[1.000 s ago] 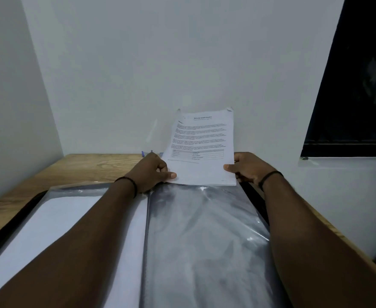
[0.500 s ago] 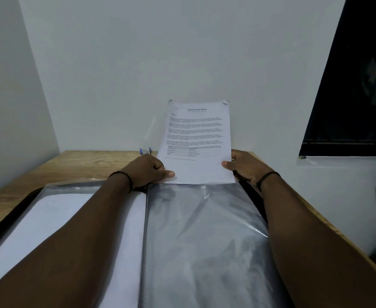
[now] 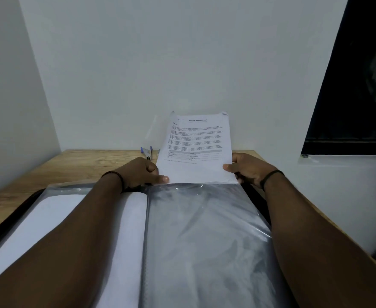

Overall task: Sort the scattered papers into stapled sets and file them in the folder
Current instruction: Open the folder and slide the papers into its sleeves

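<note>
Above the open folder both hands, left hand and right hand, grip a paper set by its lower corners; filing is under way. Next, I judge, its bottom edge must slide into the clear sleeve's mouth.

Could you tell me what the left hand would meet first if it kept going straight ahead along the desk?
Probably the stapler, lying just beyond the left hand near the wall; depth is hard to judge.

Your arms are bare to the frame's edge, no sleeves. You wear a thin dark band on each wrist: left band looks beaded, right band smooth.
</note>
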